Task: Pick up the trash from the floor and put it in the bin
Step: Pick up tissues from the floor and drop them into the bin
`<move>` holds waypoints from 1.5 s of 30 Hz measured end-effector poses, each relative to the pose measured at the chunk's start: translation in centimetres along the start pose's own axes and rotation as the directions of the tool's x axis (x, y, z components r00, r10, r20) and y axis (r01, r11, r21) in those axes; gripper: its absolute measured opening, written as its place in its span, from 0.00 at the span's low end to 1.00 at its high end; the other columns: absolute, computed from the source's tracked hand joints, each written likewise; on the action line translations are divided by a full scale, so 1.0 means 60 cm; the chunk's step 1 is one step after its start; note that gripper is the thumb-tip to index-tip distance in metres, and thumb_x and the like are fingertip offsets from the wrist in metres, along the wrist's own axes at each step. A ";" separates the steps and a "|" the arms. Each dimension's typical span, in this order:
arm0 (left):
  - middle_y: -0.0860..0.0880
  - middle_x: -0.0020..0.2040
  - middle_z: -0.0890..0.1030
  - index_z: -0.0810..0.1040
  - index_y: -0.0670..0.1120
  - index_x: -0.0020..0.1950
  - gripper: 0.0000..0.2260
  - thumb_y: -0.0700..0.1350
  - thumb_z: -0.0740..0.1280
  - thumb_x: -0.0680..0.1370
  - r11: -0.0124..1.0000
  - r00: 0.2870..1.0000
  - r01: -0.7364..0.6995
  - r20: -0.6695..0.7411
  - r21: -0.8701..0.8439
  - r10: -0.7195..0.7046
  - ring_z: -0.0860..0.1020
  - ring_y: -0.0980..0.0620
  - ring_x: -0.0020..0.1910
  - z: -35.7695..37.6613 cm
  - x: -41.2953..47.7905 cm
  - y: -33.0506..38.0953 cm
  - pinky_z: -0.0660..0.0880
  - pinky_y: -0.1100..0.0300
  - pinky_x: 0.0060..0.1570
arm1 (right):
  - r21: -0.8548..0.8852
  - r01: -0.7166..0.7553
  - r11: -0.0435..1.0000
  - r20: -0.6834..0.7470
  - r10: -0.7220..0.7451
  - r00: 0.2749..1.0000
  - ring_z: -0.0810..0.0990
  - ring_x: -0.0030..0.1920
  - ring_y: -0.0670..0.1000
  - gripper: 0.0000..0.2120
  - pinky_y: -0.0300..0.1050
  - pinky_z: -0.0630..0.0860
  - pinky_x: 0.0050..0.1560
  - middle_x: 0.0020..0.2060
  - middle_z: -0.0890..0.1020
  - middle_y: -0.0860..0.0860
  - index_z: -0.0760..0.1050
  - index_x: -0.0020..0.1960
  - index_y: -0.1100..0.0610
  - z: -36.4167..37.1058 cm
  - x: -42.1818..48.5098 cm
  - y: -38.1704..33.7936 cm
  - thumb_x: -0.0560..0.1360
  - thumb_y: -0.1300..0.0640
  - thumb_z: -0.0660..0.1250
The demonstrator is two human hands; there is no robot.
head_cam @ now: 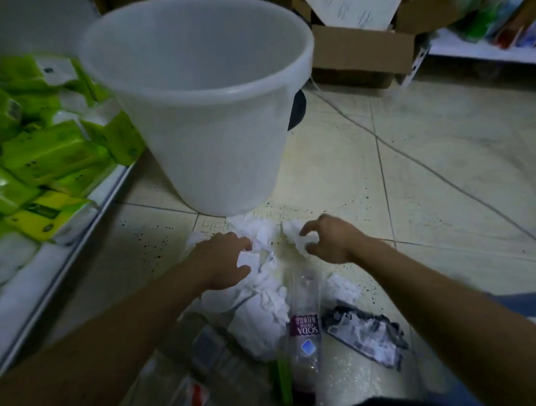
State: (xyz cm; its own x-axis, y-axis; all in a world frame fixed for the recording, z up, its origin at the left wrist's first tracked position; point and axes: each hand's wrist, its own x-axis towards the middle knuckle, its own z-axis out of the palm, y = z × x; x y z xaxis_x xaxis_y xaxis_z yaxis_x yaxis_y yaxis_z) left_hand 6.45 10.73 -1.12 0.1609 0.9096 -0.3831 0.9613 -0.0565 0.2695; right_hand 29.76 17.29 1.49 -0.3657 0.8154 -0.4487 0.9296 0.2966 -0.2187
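A large white plastic bin [216, 150] stands on the tiled floor just beyond a pile of trash. Crumpled white tissues [264, 312] lie in a heap in front of it. My left hand [223, 260] presses down on the tissues with its fingers closed on a wad. My right hand [329, 240] pinches another crumpled white tissue [298, 235] between thumb and fingers. A clear soda bottle [304, 332] with a purple label lies among the trash, and a black-and-white wrapper [365, 333] lies to its right.
A low white shelf [50, 271] with green tissue packs [46, 156] runs along the left. Cardboard boxes [361, 50] stand behind the bin, and another shelf of goods [483, 49] sits at the back right. Flat clear packaging [202, 351] and a green strip [282, 381] lie near me.
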 end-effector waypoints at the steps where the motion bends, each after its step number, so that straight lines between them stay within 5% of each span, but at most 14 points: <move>1: 0.47 0.70 0.69 0.65 0.55 0.70 0.26 0.60 0.64 0.74 0.999 0.999 0.033 0.039 0.015 -0.034 0.69 0.45 0.66 0.012 0.001 -0.008 0.67 0.50 0.62 | 0.003 -0.019 1.000 0.054 0.018 0.998 0.73 0.63 0.58 0.21 0.52 0.72 0.62 0.65 0.71 0.58 0.71 0.69 0.48 0.029 0.008 0.005 0.76 0.48 0.64; 4: 0.45 0.73 0.63 0.56 0.59 0.74 0.36 0.65 0.64 0.69 0.988 0.979 0.143 0.141 0.059 -0.150 0.64 0.42 0.70 0.060 0.003 -0.026 0.66 0.46 0.64 | -0.023 -0.064 0.998 0.099 0.066 0.993 0.65 0.69 0.60 0.22 0.56 0.67 0.67 0.70 0.66 0.59 0.70 0.70 0.47 0.089 0.024 0.024 0.76 0.47 0.63; 8: 0.44 0.73 0.65 0.54 0.57 0.74 0.39 0.66 0.64 0.67 0.970 0.962 0.242 0.127 0.007 -0.241 0.66 0.42 0.68 0.105 0.011 -0.026 0.68 0.45 0.63 | 0.037 -0.108 0.993 -0.045 0.109 0.993 0.63 0.71 0.61 0.20 0.55 0.65 0.69 0.73 0.63 0.59 0.73 0.68 0.49 0.112 0.044 0.051 0.77 0.48 0.61; 12: 0.43 0.62 0.75 0.69 0.49 0.65 0.23 0.55 0.67 0.73 0.964 0.970 0.232 -0.037 -0.128 -0.238 0.75 0.44 0.57 0.109 0.016 -0.016 0.74 0.50 0.54 | -0.004 -0.068 0.998 0.010 0.068 0.998 0.67 0.66 0.60 0.17 0.53 0.69 0.65 0.66 0.73 0.58 0.77 0.62 0.55 0.130 0.053 0.061 0.79 0.51 0.57; 15: 0.45 0.56 0.79 0.73 0.49 0.60 0.16 0.40 0.67 0.73 0.955 0.962 0.239 -0.090 -0.175 -0.257 0.77 0.48 0.50 0.097 0.017 -0.014 0.71 0.57 0.43 | 0.046 -0.095 0.994 -0.078 0.098 0.992 0.72 0.57 0.58 0.15 0.49 0.72 0.56 0.60 0.75 0.59 0.76 0.62 0.59 0.140 0.052 0.074 0.77 0.54 0.64; 20: 0.47 0.52 0.81 0.77 0.48 0.54 0.09 0.42 0.68 0.74 0.957 0.975 0.173 -0.096 -0.232 -0.200 0.77 0.51 0.46 0.032 0.031 -0.008 0.74 0.58 0.47 | 0.131 -0.159 0.978 -0.203 0.184 0.962 0.78 0.47 0.54 0.14 0.44 0.77 0.47 0.53 0.80 0.56 0.78 0.57 0.57 0.107 0.035 0.086 0.74 0.66 0.65; 24: 0.49 0.39 0.78 0.78 0.42 0.42 0.09 0.48 0.68 0.75 0.989 0.998 -0.060 -0.027 -0.133 0.057 0.75 0.50 0.38 -0.086 0.038 0.017 0.70 0.62 0.37 | 0.247 -0.028 0.969 -0.302 0.104 0.947 0.80 0.42 0.49 0.06 0.45 0.78 0.41 0.47 0.83 0.50 0.80 0.51 0.52 0.001 0.016 0.054 0.74 0.54 0.69; 26: 0.56 0.34 0.73 0.74 0.48 0.37 0.09 0.50 0.68 0.74 0.982 0.989 -0.146 -0.016 -0.122 0.145 0.72 0.56 0.34 -0.174 0.032 0.040 0.65 0.65 0.31 | 0.324 0.081 0.942 -0.385 0.053 0.921 0.78 0.36 0.43 0.05 0.39 0.72 0.33 0.41 0.83 0.44 0.79 0.44 0.48 -0.075 -0.004 0.030 0.73 0.47 0.71; 31: 0.53 0.24 0.78 0.76 0.51 0.36 0.07 0.50 0.69 0.73 0.935 0.954 -0.224 -0.259 -0.275 0.153 0.74 0.58 0.19 -0.397 -0.004 0.079 0.67 0.67 0.20 | 0.335 0.321 0.886 -0.646 -0.032 0.763 0.76 0.32 0.39 0.08 0.28 0.69 0.30 0.34 0.78 0.43 0.72 0.42 0.47 -0.280 -0.056 -0.061 0.71 0.50 0.72; 35: 0.53 0.36 0.79 0.76 0.54 0.39 0.05 0.45 0.67 0.74 0.960 0.779 -0.125 -0.624 -0.250 -0.061 0.76 0.55 0.33 -0.498 -0.014 0.065 0.66 0.64 0.25 | 0.286 0.374 0.882 -0.704 -0.072 0.707 0.76 0.33 0.44 0.11 0.28 0.68 0.22 0.35 0.77 0.46 0.71 0.38 0.48 -0.402 -0.038 -0.145 0.72 0.56 0.72; 38: 0.51 0.38 0.78 0.77 0.50 0.49 0.06 0.45 0.67 0.73 0.956 0.661 0.014 -0.714 -0.294 -0.230 0.74 0.53 0.36 -0.502 -0.016 0.029 0.65 0.60 0.29 | 0.166 0.289 0.943 -0.641 -0.119 0.758 0.78 0.42 0.49 0.05 0.35 0.75 0.36 0.46 0.80 0.50 0.75 0.45 0.51 -0.435 0.004 -0.190 0.74 0.58 0.70; 41: 0.46 0.57 0.79 0.69 0.49 0.67 0.23 0.53 0.67 0.74 0.956 0.738 0.081 -0.628 -0.283 -0.249 0.77 0.46 0.50 -0.465 -0.016 0.002 0.72 0.56 0.44 | 0.131 0.170 0.977 -0.506 -0.081 0.858 0.78 0.53 0.53 0.20 0.47 0.81 0.49 0.63 0.75 0.51 0.73 0.65 0.47 -0.411 0.038 -0.207 0.74 0.55 0.70; 43: 0.45 0.67 0.73 0.64 0.48 0.72 0.29 0.57 0.65 0.75 0.967 0.788 0.132 -0.569 -0.216 -0.235 0.73 0.43 0.61 -0.440 -0.016 -0.003 0.72 0.51 0.57 | 0.096 0.169 0.981 -0.528 -0.094 0.844 0.76 0.57 0.53 0.25 0.49 0.78 0.54 0.66 0.72 0.51 0.70 0.69 0.45 -0.378 0.037 -0.210 0.74 0.52 0.70; 45: 0.45 0.68 0.71 0.66 0.48 0.71 0.28 0.58 0.64 0.75 0.981 0.764 0.152 -0.616 -0.118 -0.193 0.70 0.43 0.64 -0.420 -0.020 -0.002 0.69 0.47 0.62 | 0.051 0.167 0.985 -0.576 -0.107 0.811 0.75 0.61 0.53 0.24 0.53 0.75 0.60 0.68 0.71 0.51 0.69 0.69 0.46 -0.356 0.032 -0.197 0.74 0.50 0.70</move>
State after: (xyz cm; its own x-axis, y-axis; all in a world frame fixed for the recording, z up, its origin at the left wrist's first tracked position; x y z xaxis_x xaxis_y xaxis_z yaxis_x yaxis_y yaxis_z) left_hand 0.52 20.02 21.61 -0.1999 0.9593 0.1993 0.9413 0.1316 0.3108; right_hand 19.06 25.96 21.74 -0.3703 0.9153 0.1585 0.8521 0.4027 -0.3344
